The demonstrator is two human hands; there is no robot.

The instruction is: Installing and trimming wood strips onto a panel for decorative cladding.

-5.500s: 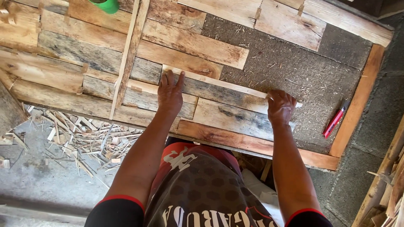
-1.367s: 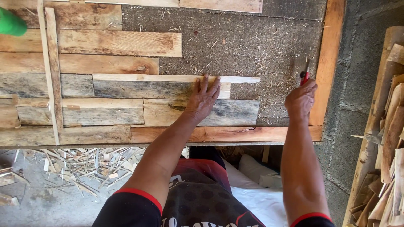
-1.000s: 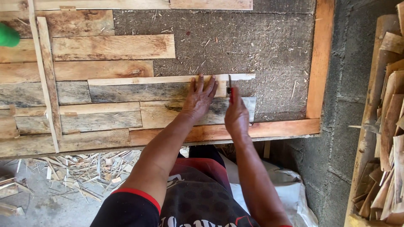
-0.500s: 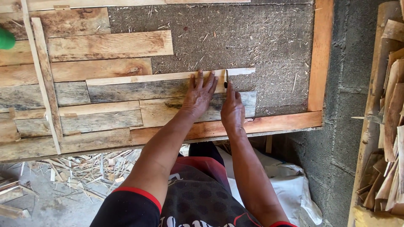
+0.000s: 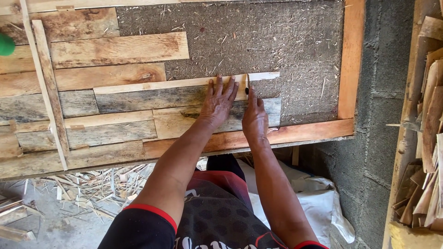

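Observation:
My left hand [image 5: 218, 101] lies flat, fingers spread, on a weathered grey plank [image 5: 152, 94] with a pale upper edge, laid on a grey chipboard panel [image 5: 258, 41]. Just right of it, my right hand [image 5: 254, 116] grips a thin dark marker [image 5: 248, 84], its tip touching the plank near the plank's right end. Rows of brown and grey planks cover the panel's left part.
An orange-brown wooden frame [image 5: 351, 60] edges the panel on the right and bottom. A thin slat [image 5: 48, 92] lies across the planks at left. Wood splinters [image 5: 92, 184] litter the floor below. Stacked wood pieces [image 5: 427, 124] stand at right, beside a block wall [image 5: 383, 115].
My right hand fetched the marker from the right frame and brought it left to the plank beside my left hand. The plank has stayed under my left palm.

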